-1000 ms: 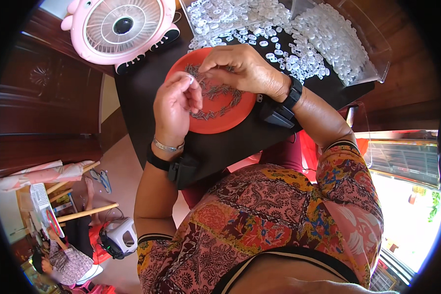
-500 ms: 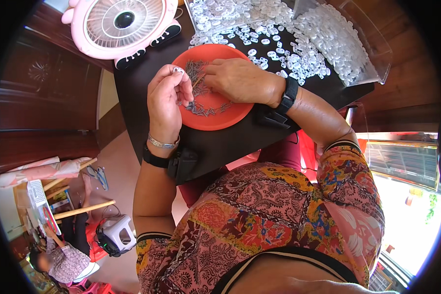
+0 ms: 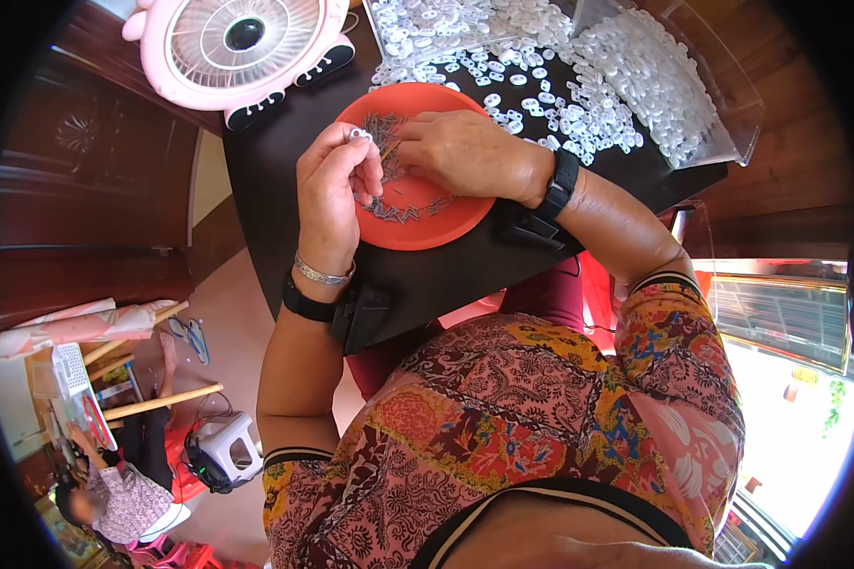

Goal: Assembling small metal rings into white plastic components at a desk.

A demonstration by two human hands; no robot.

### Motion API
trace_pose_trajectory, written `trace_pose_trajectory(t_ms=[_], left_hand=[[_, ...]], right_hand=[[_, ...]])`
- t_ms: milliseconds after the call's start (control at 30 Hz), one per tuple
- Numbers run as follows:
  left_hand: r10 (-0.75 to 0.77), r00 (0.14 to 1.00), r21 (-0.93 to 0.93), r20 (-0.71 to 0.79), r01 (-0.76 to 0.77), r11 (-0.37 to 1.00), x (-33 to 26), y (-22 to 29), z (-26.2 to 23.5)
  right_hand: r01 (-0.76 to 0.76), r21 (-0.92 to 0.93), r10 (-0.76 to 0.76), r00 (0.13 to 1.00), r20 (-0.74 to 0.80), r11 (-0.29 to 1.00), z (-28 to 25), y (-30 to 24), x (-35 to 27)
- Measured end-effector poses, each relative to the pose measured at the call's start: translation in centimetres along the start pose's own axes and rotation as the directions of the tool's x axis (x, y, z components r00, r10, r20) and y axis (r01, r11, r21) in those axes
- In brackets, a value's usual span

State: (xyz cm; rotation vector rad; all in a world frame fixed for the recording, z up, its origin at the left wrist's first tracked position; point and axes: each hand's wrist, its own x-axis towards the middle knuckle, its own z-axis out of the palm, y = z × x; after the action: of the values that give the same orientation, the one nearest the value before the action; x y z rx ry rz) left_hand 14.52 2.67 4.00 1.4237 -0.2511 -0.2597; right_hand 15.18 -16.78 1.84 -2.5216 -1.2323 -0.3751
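Observation:
My left hand pinches a small white plastic piece with holes between thumb and forefinger; its other fingers curl below. An orange-red round plate lies under both hands. Thin grey screws or nails are heaped at its back left, and more lie loose toward its near rim. My right hand hangs over the plate's middle, fingers bent down and closed at the pile. A thin yellowish stick shows by its fingertips; whether they grip it is hidden.
Loose white oval pieces spread across the dark table behind the plate. Clear bins of them stand at the back right. A pink fan stands back left. Another person sits at far lower left, near a grey stool.
My left hand has shifted slightly right, toward my right hand, with the white piece still pinched. My right hand has barely moved. The other person's arm has shifted.

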Motion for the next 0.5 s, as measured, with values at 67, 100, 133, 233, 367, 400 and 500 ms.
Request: trace_pose_trajectory(t_ms=[67,100,133,233,367,400,500], left_hand=[[0.0,1.0,0.01,0.012,-0.001,1.0,0.0,-0.1,0.0],[0.0,1.0,0.01,0.013,0.0,1.0,-0.1,-0.1,0.0],[-0.007,1.0,0.006,0.012,0.007,1.0,-0.1,-0.1,0.2],[-0.01,1.0,0.015,0.007,0.01,1.0,-0.2,-0.1,0.3],[-0.004,1.0,0.01,0.004,0.004,1.0,-0.1,0.0,0.2],[-0.005,1.0,0.01,0.002,0.005,1.0,-0.1,0.0,0.2],[0.009,1.0,-0.042,-0.03,-0.01,0.999,0.0,0.0,0.4]], right_hand=[[-0.011,-0.042,0.011,1.0,-0.008,0.999,0.3,0.1,-0.1],[-0.023,-0.083,0.022,1.0,-0.014,0.996,0.4,0.1,-0.2],[-0.024,-0.083,0.023,1.0,-0.015,0.996,0.4,0.1,-0.2],[-0.109,-0.017,0.109,0.994,-0.018,0.994,0.1,0.3,-0.1],[-0.097,0.079,0.1,0.994,-0.042,0.992,-0.9,0.1,-0.2],[-0.073,0.085,0.073,0.997,0.008,0.994,-1.2,-0.1,-0.2],[-0.069,0.035,0.067,0.996,0.064,0.997,-1.0,0.2,-0.6]])
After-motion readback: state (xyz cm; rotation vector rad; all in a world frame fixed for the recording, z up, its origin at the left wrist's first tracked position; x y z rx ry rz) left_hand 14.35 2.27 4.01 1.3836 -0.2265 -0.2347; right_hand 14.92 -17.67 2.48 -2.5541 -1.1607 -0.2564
